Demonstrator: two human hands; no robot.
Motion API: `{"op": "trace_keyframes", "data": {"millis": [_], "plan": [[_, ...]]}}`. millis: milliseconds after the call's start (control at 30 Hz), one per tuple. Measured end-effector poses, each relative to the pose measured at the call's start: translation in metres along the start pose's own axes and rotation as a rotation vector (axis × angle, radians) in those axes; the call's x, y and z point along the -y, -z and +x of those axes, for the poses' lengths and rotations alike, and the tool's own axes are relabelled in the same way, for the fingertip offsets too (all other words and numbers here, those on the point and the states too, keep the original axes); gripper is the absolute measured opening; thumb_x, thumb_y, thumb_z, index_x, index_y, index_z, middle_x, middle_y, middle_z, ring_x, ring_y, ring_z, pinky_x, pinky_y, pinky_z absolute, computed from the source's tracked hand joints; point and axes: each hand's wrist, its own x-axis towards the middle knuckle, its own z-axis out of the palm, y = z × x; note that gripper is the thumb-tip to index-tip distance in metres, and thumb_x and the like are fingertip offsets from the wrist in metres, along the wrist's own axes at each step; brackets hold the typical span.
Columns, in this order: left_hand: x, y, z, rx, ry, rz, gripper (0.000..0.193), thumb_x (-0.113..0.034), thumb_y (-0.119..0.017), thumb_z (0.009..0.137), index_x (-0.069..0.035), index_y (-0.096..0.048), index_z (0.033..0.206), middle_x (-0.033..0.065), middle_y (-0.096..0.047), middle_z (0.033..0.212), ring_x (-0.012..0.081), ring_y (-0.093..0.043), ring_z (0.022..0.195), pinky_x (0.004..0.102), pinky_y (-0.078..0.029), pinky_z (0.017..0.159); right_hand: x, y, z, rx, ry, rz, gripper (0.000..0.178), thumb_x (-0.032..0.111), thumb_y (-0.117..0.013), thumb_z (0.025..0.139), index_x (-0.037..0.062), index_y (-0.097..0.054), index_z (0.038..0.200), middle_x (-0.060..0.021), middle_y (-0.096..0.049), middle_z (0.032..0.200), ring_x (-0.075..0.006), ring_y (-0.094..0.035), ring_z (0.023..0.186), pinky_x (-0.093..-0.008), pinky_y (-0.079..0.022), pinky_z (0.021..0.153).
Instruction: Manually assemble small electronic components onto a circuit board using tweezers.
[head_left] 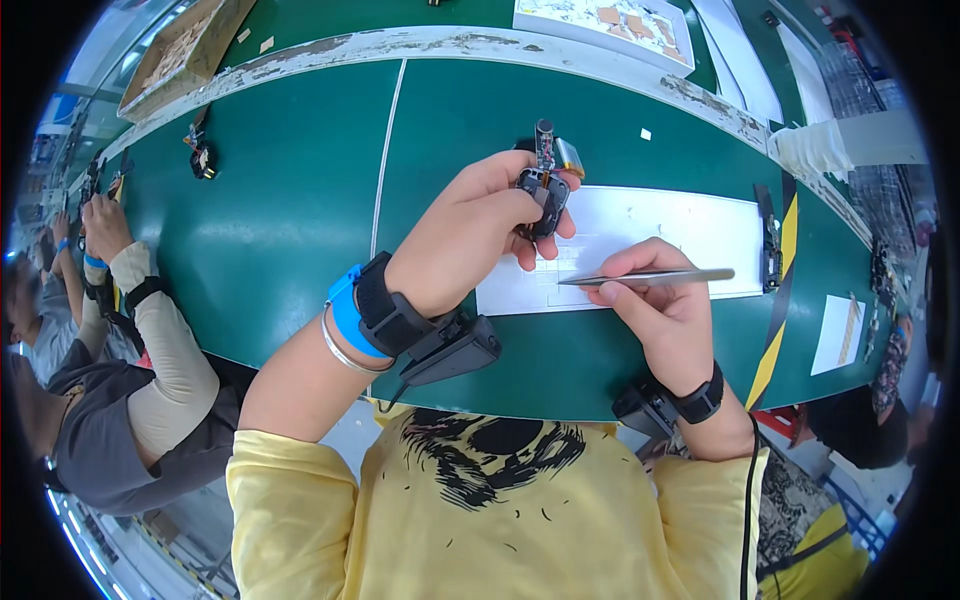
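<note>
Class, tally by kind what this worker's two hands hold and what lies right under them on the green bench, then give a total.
Small black electronic assembly, in the left hand: 1
Metal tweezers, in the right hand: 1
White work mat on the green bench: 1
Total: 3

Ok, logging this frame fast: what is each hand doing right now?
Left hand: closed on a small black electronic assembly.
Right hand: closed, fingers pinching metal tweezers.
</note>
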Motion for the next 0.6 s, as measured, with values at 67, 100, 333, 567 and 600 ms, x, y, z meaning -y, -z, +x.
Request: {"op": "trace_keyframes", "data": {"millis": [67,100,333,567,600], "plan": [[-0.001,0.001,-0.001,0.027,0.014,-0.093,0.037,-0.006,-0.034,0.082,0.003,-0.048,0.116,0.0123,-0.059,0.092,0.0154,-0.057,0.076,0.0259,-0.047,0.069,0.001,0.004,0.001,0.026,-0.003,-0.034,0.011,-0.007,-0.056,0.08,-0.0011,-0.052,0.089,-0.0073,-0.058,0.088,-0.0144,-0.06,0.085,-0.0239,-0.049,0.075],[-0.001,0.001,-0.001,0.028,0.012,-0.091,0.037,-0.006,-0.034,0.082,0.003,-0.048,0.116,0.0123,-0.059,0.092,0.0154,-0.057,0.076,0.0259,-0.047,0.069,0.003,0.006,0.001,0.052,-0.008,-0.068,0.011,-0.006,-0.056,0.08,-0.0009,-0.052,0.088,-0.0084,-0.06,0.087,-0.0161,-0.061,0.085,-0.0253,-0.049,0.077],[0.007,-0.002,0.003,0.131,-0.064,-0.252,0.046,-0.005,-0.035,0.082,0.007,-0.038,0.126,0.019,-0.054,0.111,0.0253,-0.058,0.097,0.0338,-0.047,0.086,0.008,0.012,0.002,0.111,0.088,0.137,0.011,-0.006,-0.056,0.079,0.0002,-0.05,0.087,-0.0113,-0.06,0.089,-0.0248,-0.061,0.093,-0.032,-0.049,0.082],[0.006,-0.026,-0.011,0.296,-0.031,-0.389,0.044,-0.002,-0.035,0.088,0.002,-0.034,0.131,0.0144,-0.049,0.122,0.0214,-0.052,0.11,0.0329,-0.043,0.095,0.009,0.004,-0.005,-0.083,0.573,0.188,0.015,-0.011,-0.054,0.079,-0.0013,-0.051,0.089,-0.0145,-0.059,0.091,-0.0311,-0.059,0.098,-0.0396,-0.049,0.084],[0.007,-0.028,-0.012,0.297,-0.021,-0.393,0.044,-0.001,-0.035,0.088,0.002,-0.032,0.132,0.0135,-0.048,0.123,0.0211,-0.051,0.111,0.0329,-0.042,0.095,0.009,0.004,-0.006,-0.084,0.589,0.157,0.015,-0.011,-0.055,0.078,-0.0015,-0.051,0.09,-0.0149,-0.059,0.091,-0.0313,-0.059,0.098,-0.0396,-0.049,0.084]]}}
